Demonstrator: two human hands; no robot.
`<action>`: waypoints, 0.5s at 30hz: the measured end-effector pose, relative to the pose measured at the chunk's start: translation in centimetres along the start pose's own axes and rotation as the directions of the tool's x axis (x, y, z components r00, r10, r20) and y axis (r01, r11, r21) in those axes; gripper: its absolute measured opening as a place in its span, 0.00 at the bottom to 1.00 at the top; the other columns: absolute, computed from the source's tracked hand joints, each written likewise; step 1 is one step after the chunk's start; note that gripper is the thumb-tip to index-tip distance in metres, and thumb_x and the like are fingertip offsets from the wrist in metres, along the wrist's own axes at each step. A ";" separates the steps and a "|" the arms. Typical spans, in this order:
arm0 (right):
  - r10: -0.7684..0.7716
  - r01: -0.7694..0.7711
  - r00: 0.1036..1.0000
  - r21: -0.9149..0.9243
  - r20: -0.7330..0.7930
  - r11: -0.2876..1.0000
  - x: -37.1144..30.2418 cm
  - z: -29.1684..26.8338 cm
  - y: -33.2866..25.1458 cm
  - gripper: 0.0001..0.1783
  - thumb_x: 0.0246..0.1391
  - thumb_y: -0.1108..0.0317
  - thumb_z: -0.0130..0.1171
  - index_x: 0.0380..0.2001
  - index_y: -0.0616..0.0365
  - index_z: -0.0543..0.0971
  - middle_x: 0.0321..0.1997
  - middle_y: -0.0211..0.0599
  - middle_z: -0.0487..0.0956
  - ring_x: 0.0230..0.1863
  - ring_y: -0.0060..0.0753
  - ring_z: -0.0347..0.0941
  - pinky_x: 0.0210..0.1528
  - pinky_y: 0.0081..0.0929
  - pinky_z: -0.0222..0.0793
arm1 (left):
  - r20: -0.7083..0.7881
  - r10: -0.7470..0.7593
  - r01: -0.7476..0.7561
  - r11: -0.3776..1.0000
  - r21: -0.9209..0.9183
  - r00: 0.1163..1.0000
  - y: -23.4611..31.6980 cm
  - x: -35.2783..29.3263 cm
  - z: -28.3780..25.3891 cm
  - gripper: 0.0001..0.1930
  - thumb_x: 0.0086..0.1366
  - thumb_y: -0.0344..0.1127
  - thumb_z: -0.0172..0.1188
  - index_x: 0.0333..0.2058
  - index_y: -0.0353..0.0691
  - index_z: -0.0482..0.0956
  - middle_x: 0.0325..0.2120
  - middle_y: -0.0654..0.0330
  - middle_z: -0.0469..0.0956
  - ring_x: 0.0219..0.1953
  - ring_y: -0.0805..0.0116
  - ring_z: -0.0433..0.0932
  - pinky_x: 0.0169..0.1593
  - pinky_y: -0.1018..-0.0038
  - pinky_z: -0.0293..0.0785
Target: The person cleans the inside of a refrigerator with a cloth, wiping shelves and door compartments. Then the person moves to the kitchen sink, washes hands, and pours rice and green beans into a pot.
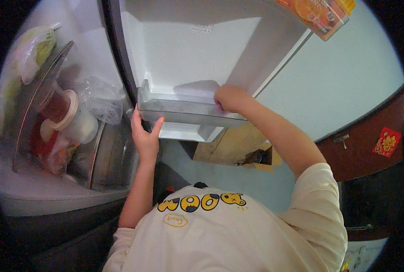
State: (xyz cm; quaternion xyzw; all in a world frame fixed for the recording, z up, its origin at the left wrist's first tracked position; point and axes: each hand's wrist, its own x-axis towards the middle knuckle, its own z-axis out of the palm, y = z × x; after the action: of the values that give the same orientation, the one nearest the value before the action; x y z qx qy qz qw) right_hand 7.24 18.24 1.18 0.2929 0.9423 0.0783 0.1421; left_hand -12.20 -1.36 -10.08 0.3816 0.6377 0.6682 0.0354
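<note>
A clear plastic door shelf (184, 108) sits low on the white inner side of the open fridge door (197, 54). My left hand (145, 138) grips its left end, thumb against the front and fingers round the side. At the shelf's right part, my right hand (231, 98) is closed and reaches in over the front rim. A small pinkish patch shows under those fingers, but what they hold is hidden. Below the shelf, the door's white lower edge (184, 131) is visible.
To the left, the fridge holds a white tub (82, 120), clear plastic bags (100, 99) and wrapped greens (38, 45) on a glass shelf (27, 106). An orange bottle (317, 16) stands high on the door. A cardboard box (229, 143) lies on the floor beyond; a dark red cabinet (360, 136) is at right.
</note>
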 end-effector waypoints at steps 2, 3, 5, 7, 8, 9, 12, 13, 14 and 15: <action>-0.042 0.051 0.972 0.035 -0.231 0.998 2.3 1.1 -1.0 0.09 0.36 0.72 0.66 0.27 0.49 0.85 0.28 0.44 0.82 0.33 0.45 0.80 0.34 0.40 0.75 | 0.014 -0.002 0.002 1.000 -0.030 1.000 -0.3 -0.1 0.3 0.38 0.53 0.36 0.71 0.61 0.37 0.64 0.55 0.51 0.69 0.56 0.55 0.68 0.60 0.64 0.62; -0.064 0.085 0.936 0.047 -0.345 0.995 3.6 1.4 -1.5 0.09 0.36 0.71 0.66 0.26 0.49 0.85 0.27 0.44 0.82 0.33 0.45 0.80 0.34 0.40 0.75 | 0.016 -0.002 0.003 1.000 -0.022 1.000 -0.4 -0.1 0.2 0.38 0.53 0.36 0.71 0.61 0.37 0.64 0.55 0.50 0.69 0.56 0.54 0.68 0.60 0.64 0.62; -0.128 0.172 0.930 0.102 -0.344 0.980 5.3 1.1 -1.7 0.07 0.37 0.70 0.65 0.26 0.49 0.85 0.27 0.44 0.81 0.32 0.47 0.79 0.34 0.41 0.75 | 0.019 0.005 -0.005 1.000 0.010 1.000 0.0 -0.1 0.2 0.39 0.53 0.37 0.71 0.62 0.37 0.63 0.55 0.49 0.69 0.56 0.54 0.68 0.60 0.64 0.62; -0.147 0.225 0.925 0.193 -0.351 0.955 5.4 0.5 -1.9 0.06 0.39 0.70 0.63 0.25 0.49 0.84 0.27 0.44 0.81 0.32 0.48 0.79 0.35 0.41 0.75 | 0.012 0.017 -0.018 0.997 0.073 1.000 0.4 -0.1 0.2 0.39 0.53 0.37 0.71 0.62 0.37 0.63 0.55 0.49 0.68 0.56 0.53 0.68 0.60 0.64 0.62; -0.132 0.233 0.924 0.255 -0.358 0.939 5.0 0.4 -2.0 0.05 0.40 0.70 0.61 0.24 0.50 0.83 0.27 0.45 0.81 0.32 0.49 0.78 0.35 0.41 0.74 | 0.004 0.018 -0.018 0.997 0.072 1.000 0.4 -0.1 0.2 0.40 0.53 0.37 0.71 0.62 0.37 0.62 0.55 0.48 0.68 0.56 0.53 0.68 0.60 0.64 0.62; -0.118 0.241 0.924 0.314 -0.363 0.918 4.5 0.3 -2.1 0.05 0.41 0.71 0.59 0.23 0.51 0.83 0.28 0.45 0.80 0.32 0.49 0.77 0.35 0.41 0.73 | -0.005 0.018 -0.017 0.997 0.070 1.000 0.3 -0.2 0.4 0.40 0.53 0.37 0.71 0.62 0.37 0.62 0.55 0.48 0.68 0.55 0.53 0.68 0.60 0.64 0.62; -0.070 0.139 0.935 0.178 -0.347 0.974 3.3 0.4 -2.0 0.05 0.42 0.69 0.60 0.25 0.51 0.83 0.28 0.44 0.81 0.33 0.50 0.78 0.36 0.42 0.74 | 0.009 0.022 -0.022 1.000 0.005 1.000 -0.2 -0.1 0.1 0.38 0.56 0.37 0.69 0.62 0.36 0.62 0.54 0.49 0.68 0.55 0.55 0.69 0.60 0.64 0.63; 0.023 0.020 0.956 0.144 -0.291 0.989 2.3 0.7 -1.7 0.05 0.43 0.68 0.60 0.26 0.53 0.83 0.29 0.45 0.81 0.33 0.49 0.79 0.37 0.42 0.75 | 0.024 0.024 -0.023 0.999 -0.028 0.999 -0.3 0.0 0.0 0.37 0.57 0.38 0.69 0.62 0.36 0.62 0.53 0.49 0.68 0.54 0.56 0.69 0.59 0.65 0.64; 0.118 -0.096 0.964 0.102 -0.238 0.990 1.0 0.9 -1.1 0.06 0.44 0.67 0.60 0.26 0.55 0.83 0.30 0.46 0.81 0.34 0.49 0.80 0.38 0.42 0.76 | 0.024 -0.027 0.029 0.995 -0.100 0.999 0.0 0.2 -0.1 0.34 0.59 0.38 0.67 0.61 0.36 0.62 0.53 0.50 0.68 0.53 0.58 0.69 0.58 0.66 0.64; 0.221 -0.214 0.957 0.056 -0.188 0.975 0.1 1.2 -0.6 0.08 0.46 0.66 0.61 0.27 0.57 0.83 0.31 0.47 0.82 0.35 0.48 0.80 0.39 0.42 0.77 | 0.034 -0.076 0.081 0.982 -0.173 0.997 0.9 0.4 0.0 0.32 0.61 0.39 0.65 0.60 0.35 0.63 0.52 0.51 0.68 0.53 0.60 0.69 0.58 0.67 0.65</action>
State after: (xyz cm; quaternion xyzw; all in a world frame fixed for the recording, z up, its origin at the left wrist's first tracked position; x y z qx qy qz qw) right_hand 7.24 17.87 -0.09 0.3884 0.9148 0.1051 0.0352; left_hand -12.15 -1.30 -9.10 0.3605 0.5909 0.7142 0.1034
